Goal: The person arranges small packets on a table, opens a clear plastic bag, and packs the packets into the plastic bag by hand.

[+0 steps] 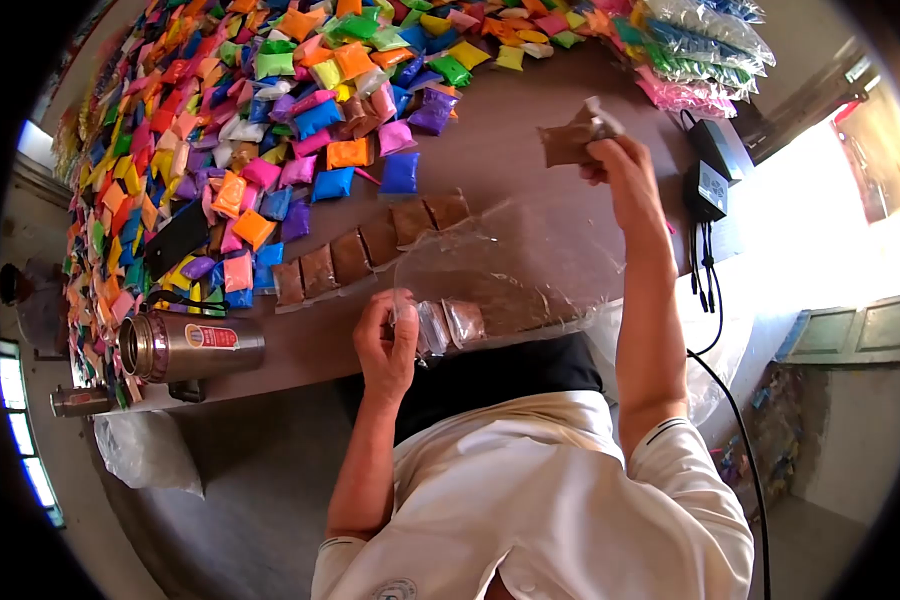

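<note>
My right hand (620, 165) is raised over the right part of the brown table, its fingers closed on a brown packet (567, 145). Near the front edge, my left hand (388, 340) has its fingers closed on the left edge of a clear plastic bag (510, 260). Brown packets (463, 322) lie inside the bag beside my left fingers. Beyond the bag, a slanting row of brown packets (351, 257) rests on the table.
Many colourful packets (315, 118) cover the table's left and back. A steel flask (195, 345) lies at the left edge, near a black phone (177, 240). Stacked bags (705, 60) stand back right, with black adapters (708, 190) and cables (735, 400) at the right.
</note>
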Demonstrator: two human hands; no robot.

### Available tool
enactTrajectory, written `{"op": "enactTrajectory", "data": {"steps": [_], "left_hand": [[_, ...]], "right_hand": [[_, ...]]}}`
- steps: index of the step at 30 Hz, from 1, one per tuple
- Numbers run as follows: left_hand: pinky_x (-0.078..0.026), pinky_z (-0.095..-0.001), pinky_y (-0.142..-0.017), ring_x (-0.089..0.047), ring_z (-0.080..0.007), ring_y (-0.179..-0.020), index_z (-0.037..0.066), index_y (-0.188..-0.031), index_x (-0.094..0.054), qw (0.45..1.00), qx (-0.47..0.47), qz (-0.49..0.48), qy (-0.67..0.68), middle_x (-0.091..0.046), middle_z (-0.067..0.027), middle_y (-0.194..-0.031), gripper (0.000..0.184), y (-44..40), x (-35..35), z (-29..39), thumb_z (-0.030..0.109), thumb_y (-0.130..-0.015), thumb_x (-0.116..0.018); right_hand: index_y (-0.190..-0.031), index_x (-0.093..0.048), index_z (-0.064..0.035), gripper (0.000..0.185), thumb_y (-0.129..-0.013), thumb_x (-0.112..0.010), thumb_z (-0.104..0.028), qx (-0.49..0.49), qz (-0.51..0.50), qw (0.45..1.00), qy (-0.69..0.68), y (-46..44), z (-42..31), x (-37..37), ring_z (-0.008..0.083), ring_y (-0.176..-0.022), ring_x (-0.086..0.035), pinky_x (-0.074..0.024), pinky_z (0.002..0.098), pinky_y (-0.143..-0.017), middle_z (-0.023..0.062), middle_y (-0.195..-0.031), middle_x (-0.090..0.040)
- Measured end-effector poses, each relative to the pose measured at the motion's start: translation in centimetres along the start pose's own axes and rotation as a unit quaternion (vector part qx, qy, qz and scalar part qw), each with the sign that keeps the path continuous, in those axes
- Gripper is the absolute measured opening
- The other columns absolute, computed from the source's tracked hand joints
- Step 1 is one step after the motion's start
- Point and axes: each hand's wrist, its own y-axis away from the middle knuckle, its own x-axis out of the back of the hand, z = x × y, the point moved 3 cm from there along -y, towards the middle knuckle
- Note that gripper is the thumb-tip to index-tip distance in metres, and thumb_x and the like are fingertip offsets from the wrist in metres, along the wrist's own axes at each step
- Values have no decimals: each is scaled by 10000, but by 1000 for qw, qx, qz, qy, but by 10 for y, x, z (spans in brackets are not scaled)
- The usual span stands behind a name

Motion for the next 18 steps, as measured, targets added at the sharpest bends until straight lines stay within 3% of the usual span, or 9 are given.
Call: {"op": "enactTrajectory", "data": {"steps": [3, 5, 7, 11, 13, 14, 15, 18], "left_hand": [[-434, -218, -644, -513, -66, -744, -3, -987, -607, 1000, 8, 3, 1, -602, -36, -963, 261, 1, -1, 2, 256, -952, -597], [-409, -213, -617, -478, -45, -704, 3, -1000, -611, 998, 56, 0, 26, -572, -4, -905, 220, 2, 0, -1, 218, -952, -593], [-399, -211, -609, -462, -38, -690, 5, -1009, -612, 999, 29, 1, 18, -557, 8, -887, 210, 1, 1, -4, 205, -950, -593], [-414, -219, -628, -487, -52, -710, 0, -1027, -616, 1000, 9, -5, 17, -576, -7, -906, 216, 1, 1, 0, 199, -948, -594], [-427, -227, -650, -507, -68, -739, -3, -1025, -617, 1000, 2, 3, 20, -592, -26, -930, 230, 2, 1, -5, 212, -948, -594], [-441, -235, -672, -528, -83, -769, -7, -1023, -619, 1000, -6, 11, 23, -608, -45, -954, 244, 2, 1, -6, 224, -948, -595], [-441, -235, -672, -528, -83, -769, -7, -1023, -619, 1000, -7, 12, 23, -608, -45, -954, 244, 1, 2, -5, 224, -948, -595], [-457, -250, -714, -555, -112, -830, -13, -1021, -622, 1000, 18, 2, -12, -623, -75, -995, 280, 2, 3, 0, 255, -947, -598]], "right_hand": [[-955, -662, 45, 274, -832, -566, -180, 64, 98, 993, -27, 43, -41, 18, 113, -642, -577, -450, 252, -621, 60, -773, -640], [-997, -662, 46, 296, -818, -563, -168, 129, 43, 989, -60, 76, -53, 24, 110, -646, -576, -451, 251, -631, 63, -786, -646], [-1034, -658, 41, 313, -783, -581, -129, 144, 47, 981, -121, 117, -67, 7, 97, -660, -563, -450, 261, -625, 56, -788, -644], [-1045, -646, 52, 312, -770, -595, -87, 77, -81, 993, 42, 157, -55, -23, 85, -673, -583, -471, 292, -593, 65, -731, -641], [-1020, -651, 33, 290, -766, -584, -91, 55, -110, 975, 186, 153, -48, -37, 152, -592, -612, -475, 310, -564, 118, -666, -624], [-938, -649, 6, 235, -749, -600, -124, 97, -57, 964, 242, 153, -40, -46, 289, -561, -625, -487, 380, -558, 184, -656, -607], [-938, -649, 6, 235, -749, -600, -124, 99, -58, 963, 242, 152, -32, -53, 289, -561, -625, -487, 380, -558, 184, -656, -607], [-859, -620, -3, 253, -770, -640, -239, 124, -39, 926, 355, 153, -15, -68, 398, -666, -638, -497, 482, -624, 204, -706, -644]]}}
